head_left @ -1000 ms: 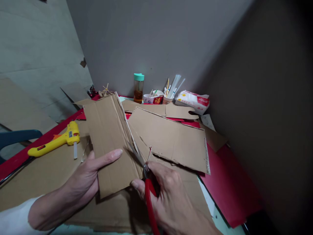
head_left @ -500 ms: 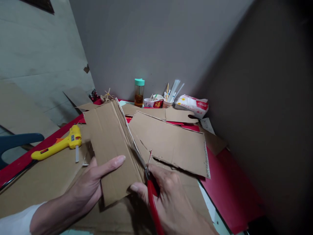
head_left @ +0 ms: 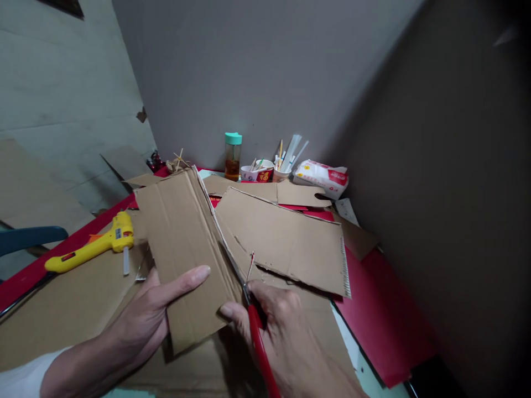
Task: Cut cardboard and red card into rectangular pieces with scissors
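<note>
We are looking down at a cluttered tabletop (head_left: 373, 315) whose red covering is showing along the right and left edges. Most of it is lying under flat cardboard: a sheet (head_left: 286, 243) with a ragged right edge in the middle, and a larger board (head_left: 62, 309) nearer us on the left.

Our left hand (head_left: 153, 309) is gripping a creased cardboard (head_left: 182, 243), thumb pressing across its top face, the other fingers hidden beneath. It is tilting up off the tabletop, centre-left and just in front of us. Our right hand (head_left: 286, 337) is closing round the red handles of the scissors (head_left: 255, 326) – the blades are slightly parted and are touching the cardboard's right edge.

A yellow glue gun (head_left: 91, 246) is lying on the left, well apart from the hands. Along the back, against a plain grey wall (head_left: 249, 72), are standing a bottle (head_left: 232, 157) with a teal cap, two cups (head_left: 259, 171) holding sticks, and a tissue pack (head_left: 321, 177). A dark surface (head_left: 448, 193) is closing in the right side – a blue chair (head_left: 29, 237) is showing at far left.
</note>
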